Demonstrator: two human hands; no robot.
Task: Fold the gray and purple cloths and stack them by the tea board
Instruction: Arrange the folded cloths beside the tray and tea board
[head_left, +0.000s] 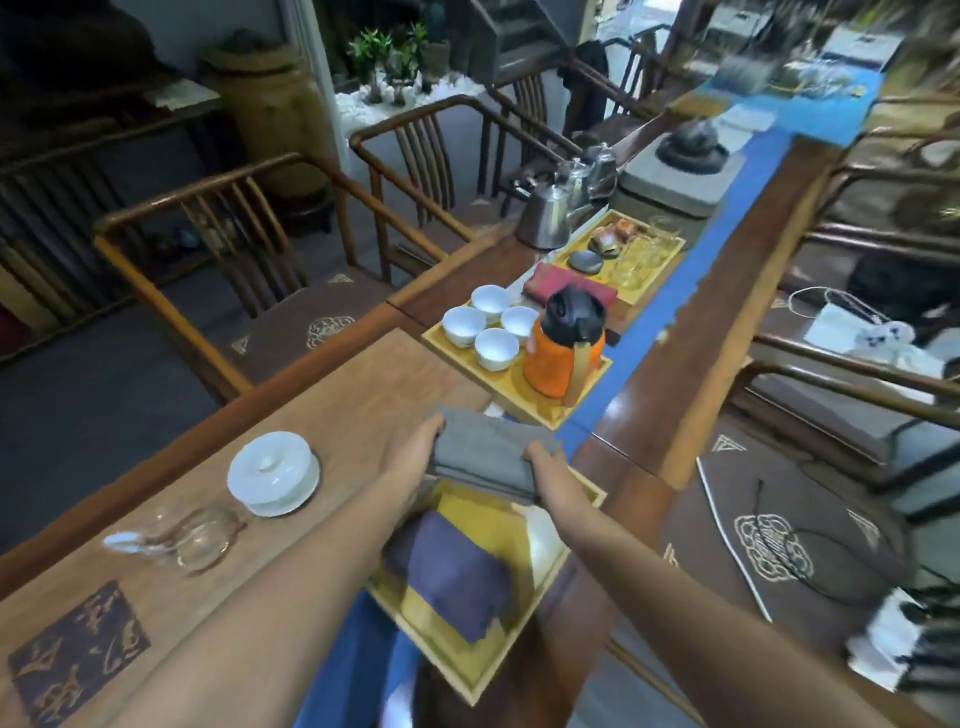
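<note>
While both hands hold the gray cloth (485, 457) by its short ends, the step in hand looks like carrying or setting down an already folded bundle; the left hand (413, 457) grips the left end with its fingers curled over the top edge, and the right hand (550, 470) grips the right end, thumb on top, its other fingers hidden beneath the fabric; how tightly they press cannot be told. The cloth hangs between the two sets of fingers as a flat, layered rectangle, above the far rim of the wooden tray (519, 613); the purple cloth (454, 571) lies below the wrists, nearer the person than the fingers, in that tray on a yellow liner, loosely folded and not yet squared. Beyond the fingertips stands the tea board (524, 395) with four white cups (488, 327) and an orange flask (563, 348).

To do this well, the person probably should keep both ends level so the layers do not slide apart; lower the bundle flat rather than dropping one end first; release only once it rests on a surface; the flask sits just past the fingers, so a forward swing could knock it. A lidded white bowl (274, 473) and a glass pitcher (192, 538) lie left of the left forearm, well apart from the cloth.
</note>
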